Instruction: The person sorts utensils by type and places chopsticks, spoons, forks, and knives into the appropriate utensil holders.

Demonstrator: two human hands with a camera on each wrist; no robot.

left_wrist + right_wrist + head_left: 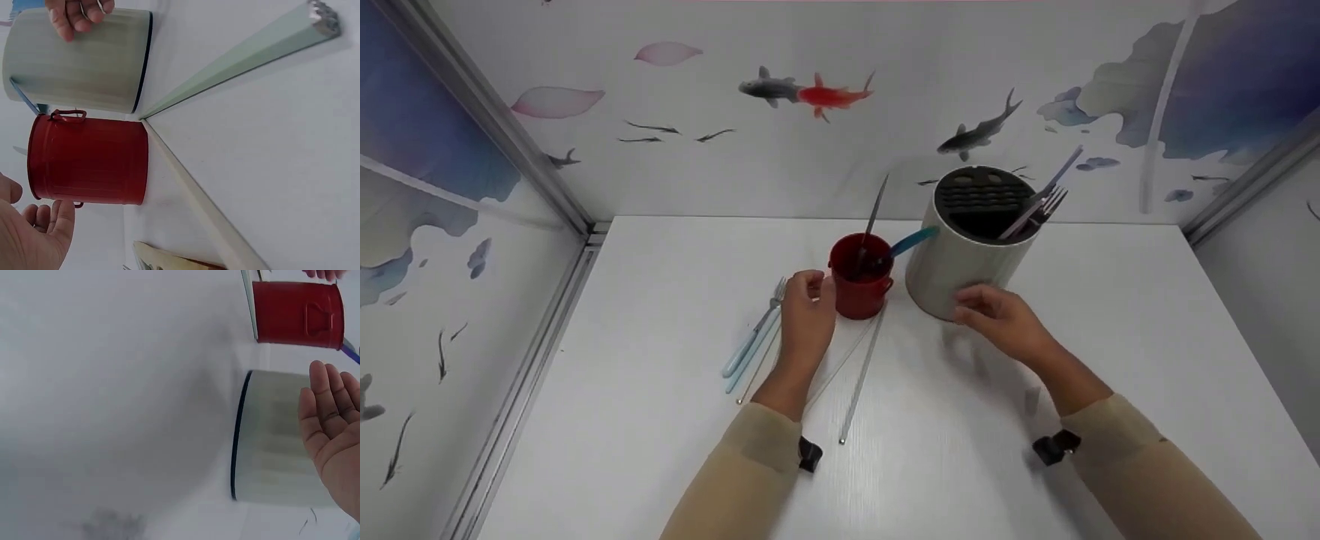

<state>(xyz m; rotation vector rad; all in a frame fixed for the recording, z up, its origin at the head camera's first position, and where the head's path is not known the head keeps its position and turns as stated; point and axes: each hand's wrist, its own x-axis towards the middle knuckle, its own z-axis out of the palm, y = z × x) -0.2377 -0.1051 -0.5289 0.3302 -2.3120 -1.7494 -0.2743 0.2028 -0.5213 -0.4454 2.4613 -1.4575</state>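
Observation:
My left hand (808,319) is at the left side of a small red bucket (859,300), its fingers loosely bent and holding nothing. In the left wrist view its fingertips are close to the bucket wall; I cannot tell whether they touch. The bucket stands upright with a knife (877,202) and a blue-handled utensil (913,240) in it. My right hand (1005,324), relaxed and holding nothing, is in front of a pale utensil holder (960,270) with a black slotted insert (986,196). A fork (1054,201) and a purple-handled utensil (1065,166) lean in that holder.
Left of the bucket lie a blue-handled fork (757,326) and another light-blue handle (746,375). Several thin sticks, one of them a pale stick (861,382) with a shiny end, lie on the white table (945,465). A patterned panel (675,172) rises behind.

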